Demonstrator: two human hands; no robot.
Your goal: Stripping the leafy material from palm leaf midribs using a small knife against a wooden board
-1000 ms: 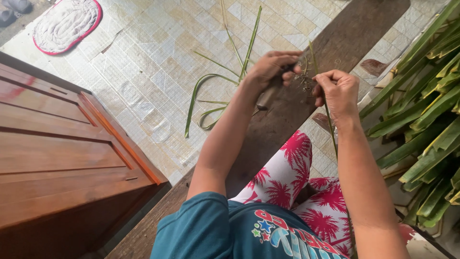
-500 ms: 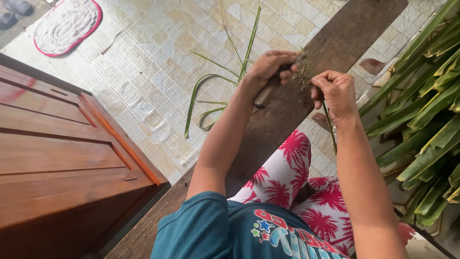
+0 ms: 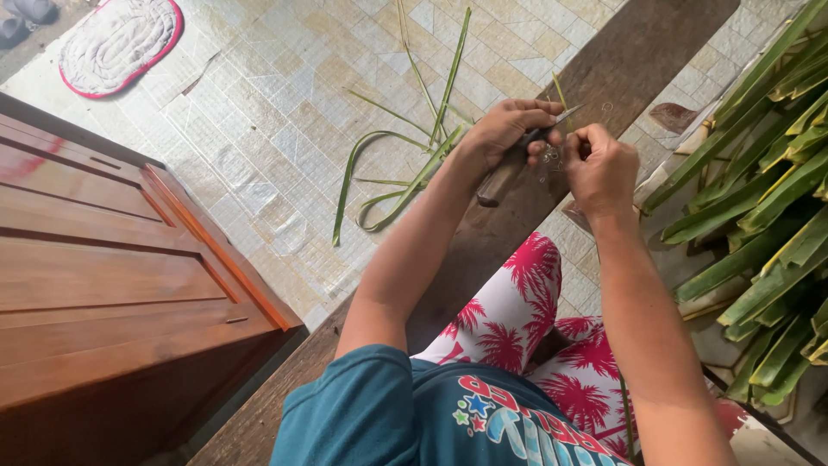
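Knife (image 3: pixel 517 160) gripped in closed left hand (image 3: pixel 504 129), blade angled up-right toward right hand (image 3: pixel 601 168). Thin leaf strip (image 3: pixel 561 91) pinched in right fingers (image 3: pixel 586 138), upper centre-right of frame.

knife (image 3: pixel 517 160): the left hand (image 3: pixel 504 129) covers the middle of it, so only the handle end and blade tip show
thin strip (image 3: pixel 561 89): too small to tell clearly between the hands
leaf pile (image 3: pixel 759 198): cut off by the right edge
mat (image 3: pixel 116 39): top cut off at the far left

One knife (image 3: pixel 509 168), one mat (image 3: pixel 116 39), approx. five cut strips (image 3: pixel 405 185).
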